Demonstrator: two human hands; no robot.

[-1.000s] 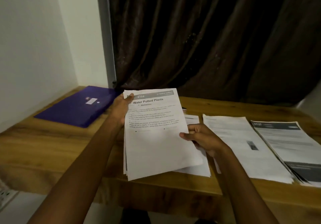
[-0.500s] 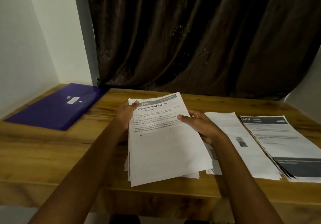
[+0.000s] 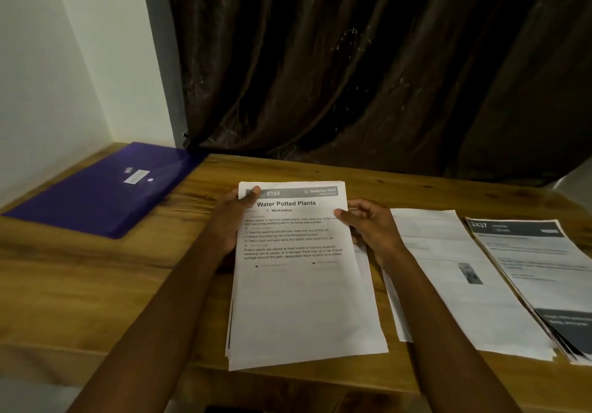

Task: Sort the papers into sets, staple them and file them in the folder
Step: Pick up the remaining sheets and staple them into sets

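Note:
A stack of white papers (image 3: 301, 300) headed "Water Potted Plants" lies in the middle of the wooden table (image 3: 96, 284). My left hand (image 3: 232, 220) grips its upper left edge, thumb on the top sheet. My right hand (image 3: 368, 227) holds the upper right edge, thumb on the page and fingers behind. A purple folder (image 3: 102, 188) lies shut at the back left. A white paper pile (image 3: 455, 278) sits to the right, then a pile with a dark header "2437" (image 3: 538, 271). No stapler is in view.
A dark brown curtain (image 3: 352, 60) hangs behind the table. A white wall (image 3: 48, 76) closes the left side. Bare wood lies between the folder and the held stack. The table's front edge runs just below the stack.
The stack has come down from a tilted hold to lie squared on the table. My right hand moved from the stack's lower right up to its upper right edge. The camera shifted.

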